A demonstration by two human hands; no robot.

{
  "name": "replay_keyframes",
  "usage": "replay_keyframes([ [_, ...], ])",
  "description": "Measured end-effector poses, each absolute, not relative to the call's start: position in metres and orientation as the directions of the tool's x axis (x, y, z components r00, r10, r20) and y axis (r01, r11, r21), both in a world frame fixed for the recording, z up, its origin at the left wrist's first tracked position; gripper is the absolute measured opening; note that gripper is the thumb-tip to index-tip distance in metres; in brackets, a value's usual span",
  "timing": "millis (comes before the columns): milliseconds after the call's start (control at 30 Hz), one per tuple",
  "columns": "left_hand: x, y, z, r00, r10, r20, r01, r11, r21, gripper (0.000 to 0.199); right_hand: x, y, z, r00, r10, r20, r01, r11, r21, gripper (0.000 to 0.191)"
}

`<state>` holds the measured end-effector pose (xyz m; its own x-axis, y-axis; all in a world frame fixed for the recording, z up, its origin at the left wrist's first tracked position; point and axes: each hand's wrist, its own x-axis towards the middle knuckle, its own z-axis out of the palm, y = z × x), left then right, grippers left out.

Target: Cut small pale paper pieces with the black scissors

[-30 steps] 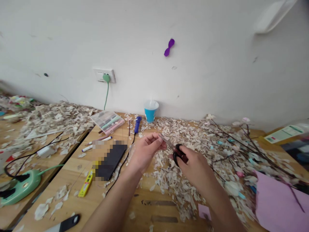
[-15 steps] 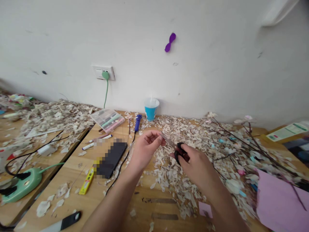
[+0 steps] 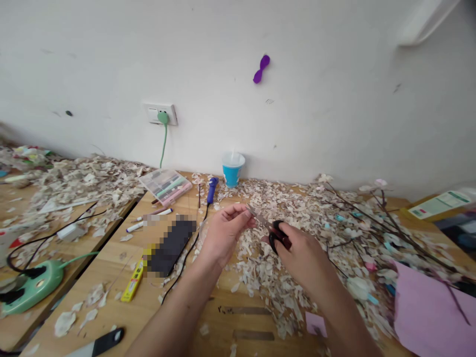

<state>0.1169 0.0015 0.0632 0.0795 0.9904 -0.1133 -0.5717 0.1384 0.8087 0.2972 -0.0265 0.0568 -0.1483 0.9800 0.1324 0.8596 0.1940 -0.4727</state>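
Note:
My right hand [image 3: 297, 243] is closed round the black handles of a pair of scissors [image 3: 277, 233], whose blades point up and left. Their tips reach the fingertips of my left hand [image 3: 230, 225]. The left thumb and fingers are pinched together; whatever sits between them is too small to make out. Beneath and behind both hands lies a wide scatter of pale, petal-like scraps [image 3: 260, 272] on the wooden table [image 3: 178, 317].
Left: a dark phone [image 3: 173, 248], yellow box [image 3: 134, 280], pens, a marker case [image 3: 167, 186] and green power strip [image 3: 37, 285]. Behind: a blue cup [image 3: 232, 171] and blue-handled tool [image 3: 212, 190]. Right: twigs [image 3: 394, 228] and pink paper [image 3: 431, 307].
The hands and scissors have barely moved; the blade tips stay at the left fingertips. The whole view has shifted very slightly.

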Motion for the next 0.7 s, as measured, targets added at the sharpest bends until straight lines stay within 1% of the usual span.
replay_keyframes([
  [133, 0.117, 0.001, 0.062, 0.07, 0.995, -0.067, -0.514, 0.094, 0.853, 0.026, 0.298, -0.027, 0.058, -0.138, 0.987, 0.088, 0.859, 0.164, -0.485, 0.011],
  [267, 0.113, 0.001, 0.062, 0.051, 0.999, -0.008, -0.381, 0.027, 0.924, 0.021, 0.298, -0.028, 0.059, -0.143, 0.987, 0.071, 0.853, 0.159, -0.497, 0.013],
  [467, 0.104, 0.001, 0.069, 0.038, 0.999, 0.022, -0.177, -0.015, 0.984, 0.02, 0.299, -0.027, 0.06, -0.154, 0.984, 0.092, 0.872, 0.179, -0.456, 0.016],
  [567, 0.101, 0.002, 0.072, 0.0, 1.0, 0.031, -0.086, -0.031, 0.996, 0.02, 0.303, -0.026, 0.061, -0.133, 0.986, 0.104, 0.867, 0.166, -0.47, 0.019],
  [633, 0.1, 0.003, 0.072, 0.008, 1.0, 0.03, -0.086, -0.029, 0.996, 0.021, 0.307, -0.025, 0.062, -0.084, 0.99, 0.114, 0.852, 0.131, -0.508, 0.02],
  [700, 0.1, 0.003, 0.071, 0.049, 0.999, 0.02, -0.14, -0.014, 0.99, 0.024, 0.31, -0.025, 0.062, -0.043, 0.992, 0.119, 0.83, 0.102, -0.549, 0.02],
])
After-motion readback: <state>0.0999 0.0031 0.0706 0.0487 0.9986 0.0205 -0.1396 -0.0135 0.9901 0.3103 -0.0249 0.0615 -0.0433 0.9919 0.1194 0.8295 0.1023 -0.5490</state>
